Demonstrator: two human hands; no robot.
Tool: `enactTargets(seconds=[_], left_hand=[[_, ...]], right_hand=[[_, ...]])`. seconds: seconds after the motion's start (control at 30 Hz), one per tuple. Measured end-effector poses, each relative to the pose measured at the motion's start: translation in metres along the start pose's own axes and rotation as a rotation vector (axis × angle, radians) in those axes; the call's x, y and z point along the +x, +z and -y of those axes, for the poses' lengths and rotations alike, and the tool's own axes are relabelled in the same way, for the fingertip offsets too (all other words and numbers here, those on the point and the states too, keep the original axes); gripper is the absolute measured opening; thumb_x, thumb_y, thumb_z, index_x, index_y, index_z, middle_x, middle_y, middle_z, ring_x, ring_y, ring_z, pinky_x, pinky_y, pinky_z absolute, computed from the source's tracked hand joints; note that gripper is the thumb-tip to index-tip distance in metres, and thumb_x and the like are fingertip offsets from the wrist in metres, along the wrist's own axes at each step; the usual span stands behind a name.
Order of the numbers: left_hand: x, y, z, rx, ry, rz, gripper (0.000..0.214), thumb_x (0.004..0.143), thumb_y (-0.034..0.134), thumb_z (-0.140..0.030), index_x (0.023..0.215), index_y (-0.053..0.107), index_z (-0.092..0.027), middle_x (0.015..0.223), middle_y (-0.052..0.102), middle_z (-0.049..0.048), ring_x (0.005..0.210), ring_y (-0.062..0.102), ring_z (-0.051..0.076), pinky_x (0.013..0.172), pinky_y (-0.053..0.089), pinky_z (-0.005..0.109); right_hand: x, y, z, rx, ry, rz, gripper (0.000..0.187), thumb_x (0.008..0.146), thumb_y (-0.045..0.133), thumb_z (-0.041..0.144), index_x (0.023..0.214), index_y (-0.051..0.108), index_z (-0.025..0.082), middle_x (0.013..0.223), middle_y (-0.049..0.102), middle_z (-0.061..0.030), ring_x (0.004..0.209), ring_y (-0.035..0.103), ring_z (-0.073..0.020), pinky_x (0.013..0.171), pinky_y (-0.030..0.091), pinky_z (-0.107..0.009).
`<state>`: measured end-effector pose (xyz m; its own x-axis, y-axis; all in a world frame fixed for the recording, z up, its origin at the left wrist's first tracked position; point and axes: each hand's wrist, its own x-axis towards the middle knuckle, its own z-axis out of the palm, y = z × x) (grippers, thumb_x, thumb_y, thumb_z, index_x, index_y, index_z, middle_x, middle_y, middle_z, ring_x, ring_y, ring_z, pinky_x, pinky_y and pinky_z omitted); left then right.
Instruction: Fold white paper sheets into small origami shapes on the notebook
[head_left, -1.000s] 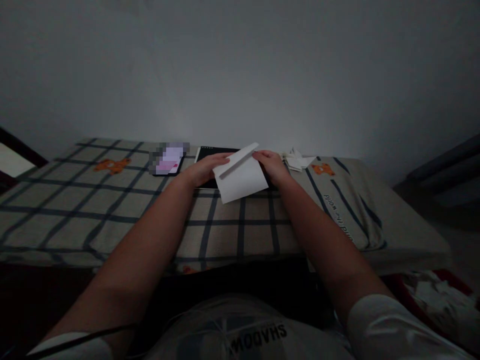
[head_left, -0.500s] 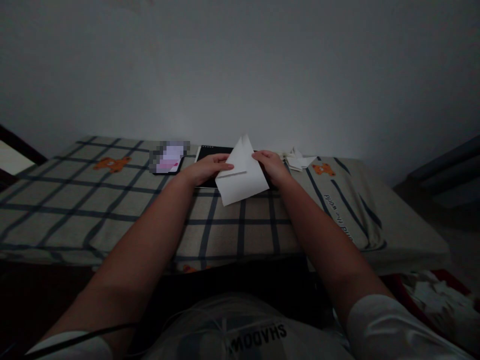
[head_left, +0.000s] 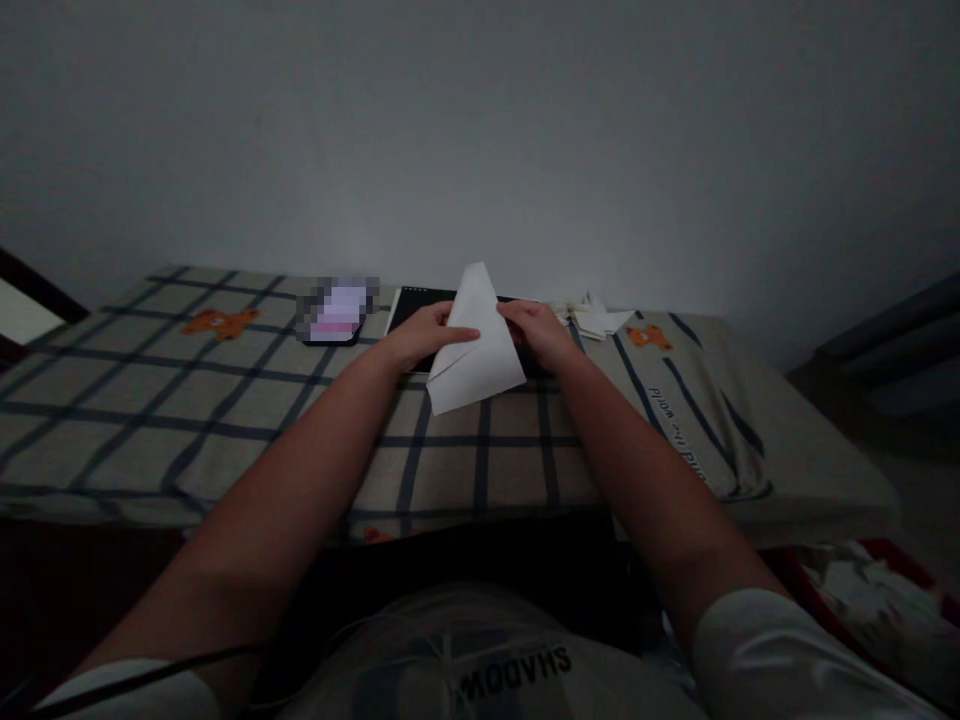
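Observation:
A folded sheet of white paper (head_left: 480,365) is held up between my two hands, its narrow end toward the wall and its wide edge toward me. My left hand (head_left: 426,335) pinches its left side, thumb lying across the front. On the right edge, my right hand (head_left: 538,330) grips it between thumb and fingers; most of those fingers are hidden behind the paper. Under the hands lies a flat black notebook-like board (head_left: 416,300), partly covered by the paper.
A phone (head_left: 334,315) with a blurred screen lies left on the checked tablecloth (head_left: 300,410). Folded white paper pieces (head_left: 596,318) sit at the right near the wall. A red bin (head_left: 892,555) filled with crumpled paper stands at lower right.
The paper has turned and narrowed in view, its top now blunter and shifted slightly left. My left thumb reaches further across it. Both hands keep their hold.

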<state>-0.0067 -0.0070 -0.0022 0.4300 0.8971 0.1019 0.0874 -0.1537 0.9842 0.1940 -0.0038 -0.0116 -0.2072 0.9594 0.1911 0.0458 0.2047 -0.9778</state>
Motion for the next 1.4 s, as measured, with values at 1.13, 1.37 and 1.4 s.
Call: enactTargets(seconds=[1.13,1.37,1.4], left_hand=[[0.011,-0.008,0.012,-0.102,-0.016,-0.246,0.032,0.065,0.07,-0.039,0.085,0.062,-0.015,0.077,0.064,0.0041,0.062,0.055,0.014,0.058,0.042,0.026],[0.01,-0.007,0.012,-0.091,-0.05,-0.266,0.027,0.066,0.068,-0.04,0.076,0.058,-0.017,0.068,0.059,0.0025,0.057,0.052,0.013,0.053,0.038,0.025],[0.01,-0.006,0.012,-0.083,-0.046,-0.263,0.027,0.066,0.068,-0.041,0.075,0.057,-0.018,0.068,0.059,0.0025,0.057,0.051,0.013,0.052,0.037,0.025]], right_hand=[[0.0,0.0,-0.001,-0.033,0.099,0.011,0.022,0.069,0.067,0.033,0.079,0.067,0.013,0.07,0.063,-0.0033,0.06,0.052,-0.0103,0.058,0.043,-0.025],[-0.003,0.001,0.003,-0.143,0.036,0.052,0.029,0.071,0.065,0.041,0.082,0.068,0.014,0.071,0.063,-0.0037,0.058,0.051,-0.0106,0.056,0.041,-0.025],[-0.003,0.001,0.003,-0.157,0.026,0.06,0.029,0.07,0.066,0.041,0.082,0.068,0.014,0.072,0.063,-0.0039,0.059,0.051,-0.0108,0.056,0.041,-0.025]])
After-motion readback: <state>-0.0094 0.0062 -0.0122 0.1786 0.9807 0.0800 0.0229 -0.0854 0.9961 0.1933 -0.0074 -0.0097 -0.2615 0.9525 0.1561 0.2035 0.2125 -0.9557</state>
